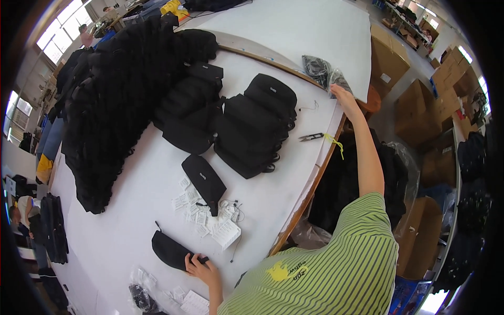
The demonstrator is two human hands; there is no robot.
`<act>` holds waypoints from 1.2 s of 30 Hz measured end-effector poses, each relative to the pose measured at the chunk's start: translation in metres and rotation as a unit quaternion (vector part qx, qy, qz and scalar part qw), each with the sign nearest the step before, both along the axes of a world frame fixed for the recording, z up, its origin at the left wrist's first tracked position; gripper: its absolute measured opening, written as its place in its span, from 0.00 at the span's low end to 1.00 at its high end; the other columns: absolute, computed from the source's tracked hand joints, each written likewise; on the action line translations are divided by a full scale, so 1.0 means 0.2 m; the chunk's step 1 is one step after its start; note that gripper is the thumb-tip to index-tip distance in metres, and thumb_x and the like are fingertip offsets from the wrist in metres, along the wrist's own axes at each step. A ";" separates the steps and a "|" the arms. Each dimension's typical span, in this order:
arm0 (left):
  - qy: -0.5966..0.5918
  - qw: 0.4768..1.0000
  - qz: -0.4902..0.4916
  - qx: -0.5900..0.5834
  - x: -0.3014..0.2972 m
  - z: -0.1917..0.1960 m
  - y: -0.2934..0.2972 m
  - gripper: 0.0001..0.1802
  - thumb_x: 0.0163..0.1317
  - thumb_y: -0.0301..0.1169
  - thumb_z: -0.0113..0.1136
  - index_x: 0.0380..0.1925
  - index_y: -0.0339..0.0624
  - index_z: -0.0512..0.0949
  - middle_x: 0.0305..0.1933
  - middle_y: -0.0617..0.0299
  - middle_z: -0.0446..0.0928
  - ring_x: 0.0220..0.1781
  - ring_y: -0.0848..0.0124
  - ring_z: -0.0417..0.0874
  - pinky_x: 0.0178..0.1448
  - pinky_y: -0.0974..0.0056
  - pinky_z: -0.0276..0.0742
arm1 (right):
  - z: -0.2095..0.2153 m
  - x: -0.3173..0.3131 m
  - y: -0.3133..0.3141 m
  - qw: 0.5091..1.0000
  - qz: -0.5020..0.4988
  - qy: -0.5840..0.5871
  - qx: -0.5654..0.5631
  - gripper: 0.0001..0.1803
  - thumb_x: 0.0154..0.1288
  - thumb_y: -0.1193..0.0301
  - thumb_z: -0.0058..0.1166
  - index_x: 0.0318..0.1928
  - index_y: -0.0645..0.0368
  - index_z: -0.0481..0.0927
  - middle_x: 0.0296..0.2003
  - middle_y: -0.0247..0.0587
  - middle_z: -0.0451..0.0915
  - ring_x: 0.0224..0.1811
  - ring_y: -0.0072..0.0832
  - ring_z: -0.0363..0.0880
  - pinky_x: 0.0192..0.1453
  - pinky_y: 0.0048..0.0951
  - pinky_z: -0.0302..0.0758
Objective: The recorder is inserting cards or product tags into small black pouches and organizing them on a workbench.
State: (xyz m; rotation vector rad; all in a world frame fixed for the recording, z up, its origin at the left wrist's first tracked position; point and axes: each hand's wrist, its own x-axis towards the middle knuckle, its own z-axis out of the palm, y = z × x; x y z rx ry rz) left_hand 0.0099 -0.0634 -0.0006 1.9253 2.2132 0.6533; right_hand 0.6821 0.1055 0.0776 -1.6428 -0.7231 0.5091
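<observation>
My left hand [203,266] is closed over the right end of a black zip pouch [170,250], its fingers curled onto the fabric. The pouch lies at the near side of the white table and has a short pull loop at its far end. My right arm stretches to the far right, where my right hand [344,98] grips a clear plastic bag [338,80] with something dark in it. Beside that hand lies another clear bag with dark contents [316,67]. A second black pouch [203,178] rests on scattered white paper tags [227,234], some with dark cords.
A tall heap of black pouches [105,115] fills the left of the table [142,184]. Stacked black pouches [252,128] stand mid-table. Small thread snips [312,137] with a yellow cord lie near the right edge. Plastic wrapping [143,294] sits at the near edge; cardboard boxes [389,55] stand beyond.
</observation>
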 end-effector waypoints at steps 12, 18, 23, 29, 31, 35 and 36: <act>-0.122 0.988 -0.010 0.098 -0.07 0.15 -0.04 0.09 0.51 0.25 0.63 0.33 0.44 0.76 0.44 0.63 0.75 0.53 0.63 0.69 0.63 0.55 0.54 | -0.23 -0.91 -0.32 0.940 0.000 -0.331 -0.082 0.19 0.62 0.72 0.52 0.54 0.60 0.76 0.55 0.46 0.71 0.47 0.32 0.77 0.52 0.27 0.72; -0.095 0.979 0.052 0.174 0.01 0.43 -0.05 0.11 0.47 0.28 0.70 0.26 0.44 0.76 0.31 0.65 0.72 0.43 0.64 0.69 0.53 0.59 0.60 | 0.11 -2.00 -0.54 0.945 0.304 -0.123 0.001 0.19 0.60 0.78 0.54 0.53 0.55 0.77 0.51 0.39 0.75 0.37 0.20 0.78 0.39 0.22 0.73; -0.160 0.971 0.131 0.123 -0.11 0.48 -0.18 0.18 0.43 0.30 0.73 0.18 0.44 0.68 0.22 0.68 0.64 0.31 0.69 0.61 0.41 0.62 0.57 | 0.05 -2.51 -0.61 0.831 0.543 -0.113 -0.039 0.20 0.58 0.77 0.54 0.53 0.52 0.75 0.45 0.36 0.76 0.33 0.21 0.76 0.36 0.22 0.72; -0.431 0.890 0.133 0.064 -0.21 0.53 -0.32 0.15 0.47 0.26 0.70 0.18 0.38 0.69 0.22 0.69 0.64 0.27 0.77 0.63 0.34 0.72 0.58 | 0.05 -2.84 -0.64 0.783 0.608 -0.126 -0.043 0.19 0.54 0.76 0.58 0.48 0.50 0.78 0.45 0.35 0.73 0.40 0.27 0.74 0.41 0.27 0.72; -0.480 0.861 0.145 0.084 -0.23 0.55 -0.36 0.14 0.49 0.26 0.70 0.20 0.38 0.70 0.23 0.70 0.66 0.28 0.79 0.64 0.35 0.73 0.59 | 0.07 -2.86 -0.64 0.788 0.601 -0.130 -0.024 0.17 0.53 0.75 0.60 0.45 0.51 0.80 0.46 0.35 0.73 0.43 0.28 0.73 0.43 0.29 0.72; -0.582 0.789 0.151 0.128 -0.24 0.62 -0.38 0.09 0.54 0.26 0.66 0.24 0.37 0.73 0.27 0.71 0.70 0.32 0.81 0.67 0.37 0.75 0.60 | 0.07 -2.80 -0.60 0.735 0.628 -0.219 0.129 0.13 0.47 0.71 0.65 0.38 0.50 0.82 0.41 0.32 0.75 0.45 0.31 0.72 0.50 0.32 0.68; -0.555 0.802 0.160 0.151 -0.26 0.59 -0.39 0.10 0.56 0.27 0.65 0.24 0.36 0.74 0.27 0.70 0.70 0.32 0.80 0.67 0.37 0.75 0.61 | 0.08 -2.80 -0.61 0.723 0.630 -0.231 0.164 0.12 0.46 0.70 0.66 0.35 0.50 0.83 0.40 0.31 0.76 0.46 0.31 0.72 0.52 0.33 0.67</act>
